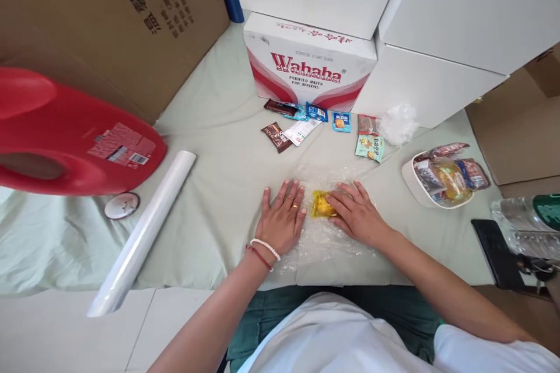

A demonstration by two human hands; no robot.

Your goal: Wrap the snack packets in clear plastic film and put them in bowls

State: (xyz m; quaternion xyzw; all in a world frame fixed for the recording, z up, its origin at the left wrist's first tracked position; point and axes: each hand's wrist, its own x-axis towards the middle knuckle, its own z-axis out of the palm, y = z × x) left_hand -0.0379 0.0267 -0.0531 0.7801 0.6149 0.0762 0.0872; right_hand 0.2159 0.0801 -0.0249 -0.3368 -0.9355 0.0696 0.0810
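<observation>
A small yellow snack packet (321, 204) lies on a sheet of clear plastic wrap (324, 242) spread over the pale green cloth. My left hand (282, 218) rests flat on the wrap just left of the packet, fingers stretched out, with a ring and bead bracelets at the wrist. My right hand (356, 213) lies flat on the wrap to the right, its fingertips touching the packet's edge.
A roll of clear wrap (144, 233) lies at the left beside a red container (65, 134) and a round lid (122, 205). Several snack packets (306, 122) lie before a Wahaha box (308, 61). A white bowl of snacks (444, 180) and a phone (496, 250) sit at right.
</observation>
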